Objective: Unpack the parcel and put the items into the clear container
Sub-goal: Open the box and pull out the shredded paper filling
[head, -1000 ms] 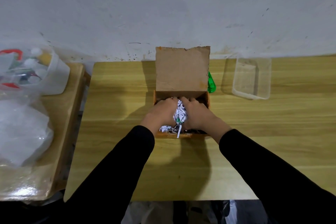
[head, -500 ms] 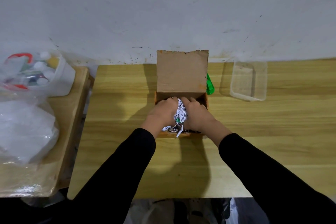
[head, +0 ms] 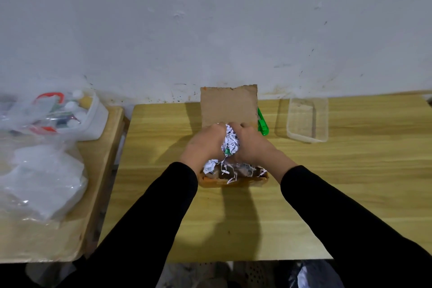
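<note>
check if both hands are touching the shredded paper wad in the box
Touching. The head view shows the left hand and right hand pressed against either side of the shredded paper wad, above the cardboard box.

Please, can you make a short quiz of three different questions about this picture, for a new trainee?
1. True or false: the clear container already holds items.
2. What do both hands, left and right, grip? A) shredded paper B) a bottle C) scissors
3. Fill in: the green tool lies between the box and the ____.

Key: 1 false; 2 A; 3 container.
</note>
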`<action>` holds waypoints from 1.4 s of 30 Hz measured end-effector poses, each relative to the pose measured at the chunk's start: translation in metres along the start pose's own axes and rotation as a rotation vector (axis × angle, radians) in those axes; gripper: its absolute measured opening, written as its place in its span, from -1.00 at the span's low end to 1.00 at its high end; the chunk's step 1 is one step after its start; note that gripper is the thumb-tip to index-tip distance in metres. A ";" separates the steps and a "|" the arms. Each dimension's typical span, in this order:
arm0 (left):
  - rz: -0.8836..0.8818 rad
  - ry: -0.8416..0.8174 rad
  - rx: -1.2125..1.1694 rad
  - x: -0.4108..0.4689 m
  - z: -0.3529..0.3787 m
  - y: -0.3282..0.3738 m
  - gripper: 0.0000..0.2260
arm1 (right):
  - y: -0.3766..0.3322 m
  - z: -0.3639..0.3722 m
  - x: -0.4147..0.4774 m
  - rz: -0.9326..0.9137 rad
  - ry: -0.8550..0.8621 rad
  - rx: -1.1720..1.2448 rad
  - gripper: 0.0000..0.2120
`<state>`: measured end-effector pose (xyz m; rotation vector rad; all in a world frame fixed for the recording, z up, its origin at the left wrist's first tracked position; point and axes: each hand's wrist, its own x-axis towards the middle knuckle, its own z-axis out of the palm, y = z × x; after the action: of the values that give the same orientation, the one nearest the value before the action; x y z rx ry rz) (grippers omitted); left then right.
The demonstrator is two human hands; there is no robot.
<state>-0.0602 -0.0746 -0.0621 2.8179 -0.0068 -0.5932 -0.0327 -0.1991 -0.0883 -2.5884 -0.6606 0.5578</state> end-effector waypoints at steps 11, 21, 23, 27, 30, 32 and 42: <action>0.200 0.065 0.066 0.011 -0.035 0.087 -0.45 | 0.049 -0.078 -0.047 0.102 0.107 -0.024 -0.09; 0.392 -0.110 -0.002 0.042 0.061 0.196 -0.36 | 0.165 -0.060 -0.130 0.364 0.079 0.083 -0.15; 0.399 -0.151 0.006 0.043 0.080 0.203 -0.35 | 0.180 -0.044 -0.139 0.392 0.072 0.118 -0.19; 0.414 -0.207 0.000 0.047 0.105 0.209 -0.27 | 0.203 -0.017 -0.148 0.426 0.094 0.190 -0.25; 0.411 -0.228 -0.028 0.049 0.111 0.209 -0.23 | 0.214 -0.001 -0.146 0.448 0.086 0.226 -0.25; 0.408 -0.243 -0.054 0.051 0.113 0.208 -0.21 | 0.219 0.003 -0.146 0.449 0.091 0.238 -0.21; 0.381 -0.291 -0.056 0.051 0.107 0.204 -0.21 | 0.221 -0.024 -0.166 0.434 0.088 0.298 -0.03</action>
<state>-0.0463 -0.3014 -0.1251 2.5509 -0.5573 -0.8809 -0.0768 -0.4697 -0.1277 -2.4528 0.0232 0.6139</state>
